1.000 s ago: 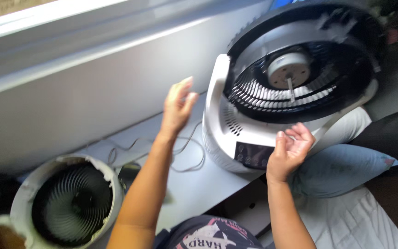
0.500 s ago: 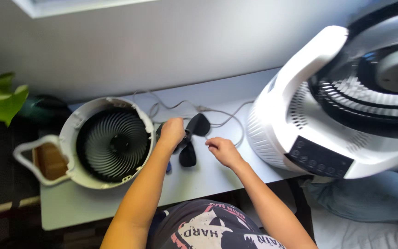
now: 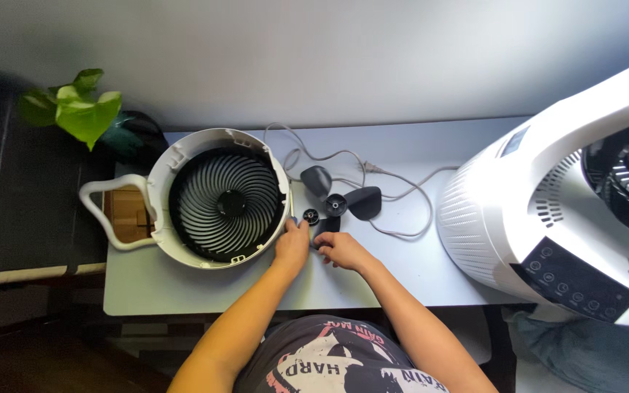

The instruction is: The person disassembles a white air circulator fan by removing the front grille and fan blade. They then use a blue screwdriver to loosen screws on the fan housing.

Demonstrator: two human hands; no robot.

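Both hands (image 3: 293,244) (image 3: 340,249) have dropped from the fan body (image 3: 547,211) to the table, now pinching a small black cap (image 3: 309,216) beside the loose fan blade (image 3: 343,200).

Soft, even daylight is seen across the pale table (image 3: 205,287), with no harsh glare. Deep shadow is found at nine and seven o'clock. Mild wide-angle bending is noticed at the edges; the white fan body (image 3: 518,211) at three o'clock is rendered slightly soft.
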